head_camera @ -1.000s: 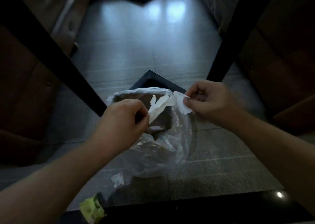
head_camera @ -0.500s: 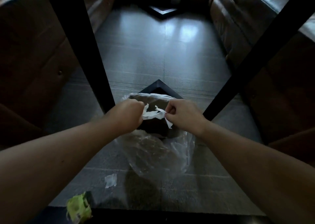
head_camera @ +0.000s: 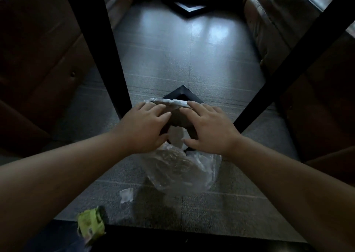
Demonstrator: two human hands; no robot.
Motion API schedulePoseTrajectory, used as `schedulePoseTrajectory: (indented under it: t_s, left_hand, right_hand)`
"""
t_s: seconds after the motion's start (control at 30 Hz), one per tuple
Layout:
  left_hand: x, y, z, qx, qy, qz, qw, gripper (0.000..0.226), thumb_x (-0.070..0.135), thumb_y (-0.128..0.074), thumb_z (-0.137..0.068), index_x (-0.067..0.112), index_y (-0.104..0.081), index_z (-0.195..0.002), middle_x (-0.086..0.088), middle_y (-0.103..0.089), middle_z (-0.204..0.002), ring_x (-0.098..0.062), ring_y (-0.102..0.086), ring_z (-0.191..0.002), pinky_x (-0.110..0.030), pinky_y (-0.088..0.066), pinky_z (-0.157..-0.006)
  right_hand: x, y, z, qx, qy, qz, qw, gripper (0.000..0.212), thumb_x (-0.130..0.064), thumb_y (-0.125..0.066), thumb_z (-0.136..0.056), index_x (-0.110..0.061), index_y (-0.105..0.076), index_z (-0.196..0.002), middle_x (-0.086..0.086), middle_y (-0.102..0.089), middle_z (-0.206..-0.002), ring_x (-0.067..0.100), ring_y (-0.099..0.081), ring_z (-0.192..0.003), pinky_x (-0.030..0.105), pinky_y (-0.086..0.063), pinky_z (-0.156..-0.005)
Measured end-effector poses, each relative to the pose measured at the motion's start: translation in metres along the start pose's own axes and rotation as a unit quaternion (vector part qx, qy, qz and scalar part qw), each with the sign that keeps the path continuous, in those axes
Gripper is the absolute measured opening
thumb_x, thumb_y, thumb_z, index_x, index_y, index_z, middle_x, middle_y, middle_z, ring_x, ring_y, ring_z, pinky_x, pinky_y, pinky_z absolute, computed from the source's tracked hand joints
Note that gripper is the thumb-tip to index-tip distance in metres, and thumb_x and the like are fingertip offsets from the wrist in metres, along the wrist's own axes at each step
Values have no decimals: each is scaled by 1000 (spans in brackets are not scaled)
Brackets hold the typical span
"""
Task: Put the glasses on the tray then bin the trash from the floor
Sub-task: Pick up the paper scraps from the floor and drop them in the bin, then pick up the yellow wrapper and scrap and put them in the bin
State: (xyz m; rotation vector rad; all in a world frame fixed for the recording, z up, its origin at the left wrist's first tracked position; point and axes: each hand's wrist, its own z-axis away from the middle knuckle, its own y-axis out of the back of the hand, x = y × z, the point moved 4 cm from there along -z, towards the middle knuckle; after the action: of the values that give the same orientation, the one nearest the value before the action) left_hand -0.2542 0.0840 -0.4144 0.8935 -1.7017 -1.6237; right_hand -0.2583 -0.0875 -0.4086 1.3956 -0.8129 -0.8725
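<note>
Inside the mouth of the bin [head_camera: 179, 121], between the two hands, lies a piece of white paper [head_camera: 176, 137], resting on the clear plastic liner [head_camera: 184, 167] that drapes over the bin's near side. The bin stands on the grey tiled floor [head_camera: 172, 59], at the middle of the scene.

The left hand [head_camera: 146, 127] hovers over the left part of the bin's rim, palm down, fingers spread and released; it grasps nothing. The right hand [head_camera: 209, 129] is placed likewise over the right part of the rim, fingers spread and empty (whether the fingertips touch the liner cannot be determined).

Two items of trash lie on the floor nearer than the bin: a small white scrap [head_camera: 126, 194], near the liner's lower left edge, and a crumpled green wrapper [head_camera: 91, 224], nearer and further left, at the edge of a dark surface.

Two black table legs [head_camera: 99, 50] rise to the left and right of the bin. Brown sofas [head_camera: 38, 59] flank the floor on both sides.
</note>
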Motion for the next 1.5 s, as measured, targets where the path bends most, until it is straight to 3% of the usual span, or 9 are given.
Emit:
schedulePoseTrajectory:
  t_s: [0.17,0.3,0.5,0.63,0.8,1.03,1.1,1.27,1.5]
  left_hand:
    - [-29,27,67,19,17,-5,1000,65,59,-42,-82,16,-49,-130,-13,-55,-132,-30,-51,-121,-47,-36,-104]
    - [-55,12,144,-12,54,21,998,57,56,-44,-86,16,-53,-126,-10,-61,-122,-29,-58,-109,-43,-48,-92]
    - [-74,-74,249,-123,117,52,984,54,56,-43,-84,16,-56,-118,-6,-67,-108,-26,-64,-93,-37,-51,-71]
    - [-66,-127,281,-161,134,87,974,50,51,-55,-81,18,-52,-119,-5,-65,-107,-26,-62,-91,-37,-49,-67]
    - [-53,-176,287,-188,138,107,967,59,53,-56,-78,17,-46,-124,-8,-59,-114,-30,-59,-97,-42,-52,-73]
    - [-44,-228,285,-292,150,70,942,106,75,-54,-64,23,-9,-144,-18,-25,-149,-38,-37,-125,-48,-42,-95]
    - [-41,-236,287,-306,132,67,940,100,68,-58,-66,22,-13,-143,-18,-29,-146,-36,-42,-122,-47,-43,-91]
    - [-44,-228,290,-265,107,88,954,63,40,-64,-68,18,-42,-123,-10,-59,-108,-31,-60,-91,-36,-46,-70]
    - [-53,-189,294,-198,106,126,966,50,44,-56,-71,18,-46,-114,-6,-63,-94,-30,-64,-79,-40,-53,-59]
  right_hand:
    - [-52,16,-4,11,42,-49,998,73,-57,-54,-80,-22,-39,-141,10,-39,-151,30,-39,-136,47,-32,-110]
    - [-127,8,5,33,140,-96,985,54,-41,-59,-79,-13,-54,-126,11,-55,-129,31,-55,-113,46,-48,-90]
    - [-222,-72,34,-104,259,-168,945,41,-33,-56,-78,-16,-54,-115,6,-56,-118,25,-54,-103,40,-51,-79]
    - [-241,-132,43,-202,230,-164,938,40,-38,-56,-80,-22,-51,-117,2,-51,-120,24,-50,-111,43,-50,-84]
    - [-227,-181,41,-242,163,-157,944,43,-37,-58,-79,-23,-52,-120,4,-52,-122,26,-53,-111,43,-51,-85]
    - [-201,-212,41,-244,126,-158,949,39,-34,-60,-75,-19,-56,-111,7,-56,-113,29,-56,-100,42,-52,-75]
    - [-200,-217,36,-245,107,-146,953,38,-32,-63,-76,-18,-55,-110,7,-54,-113,28,-56,-100,42,-52,-75]
    - [-200,-236,11,-280,46,-152,947,54,-33,-69,-79,-22,-45,-126,6,-48,-123,29,-57,-104,43,-52,-83]
    - [-215,-268,-12,-343,39,-117,931,73,-38,-66,-83,-31,-27,-143,11,-35,-136,36,-53,-109,46,-52,-86]
